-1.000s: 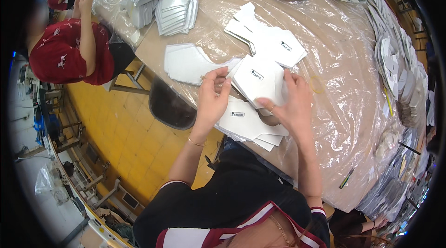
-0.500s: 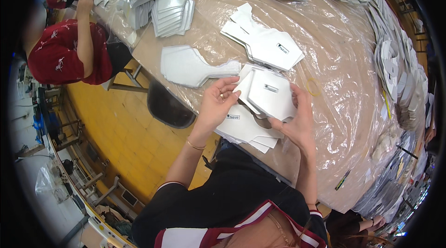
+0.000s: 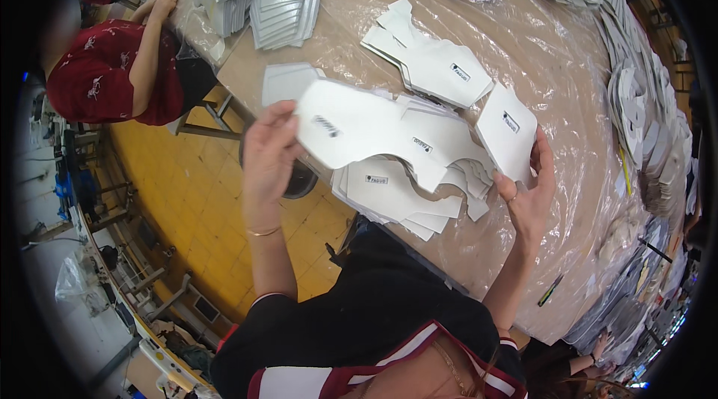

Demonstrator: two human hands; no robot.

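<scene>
My left hand (image 3: pixel 271 146) pinches the rounded left end of a white cut-out panel (image 3: pixel 348 118) with a small dark printed mark. Lifted above the table, it tilts over other panels. In my right hand (image 3: pixel 529 193) the right edge of a second white panel (image 3: pixel 502 126) is gripped, also raised and marked. Between my hands, a fanned stack of white panels (image 3: pixel 441 137) shows its curved cut edges. Nearer my body, several more marked panels (image 3: pixel 381 193) lie in a pile by the table edge. The grey-white panels (image 3: pixel 286 85) behind my left hand are partly covered.
A further pile of marked panels (image 3: pixel 430 62) lies beyond my hands. Banded stacks (image 3: pixel 284 10) stand at the far left of the plastic-covered table (image 3: pixel 561 242), and heaps of pieces (image 3: pixel 628 92) line its right side. A pen (image 3: pixel 551 290) lies at right. A person in red (image 3: pixel 112 77) is at left.
My hands have moved apart, the left one leftward with a panel, the right one rightward with another. The fanned stack between them is now exposed.
</scene>
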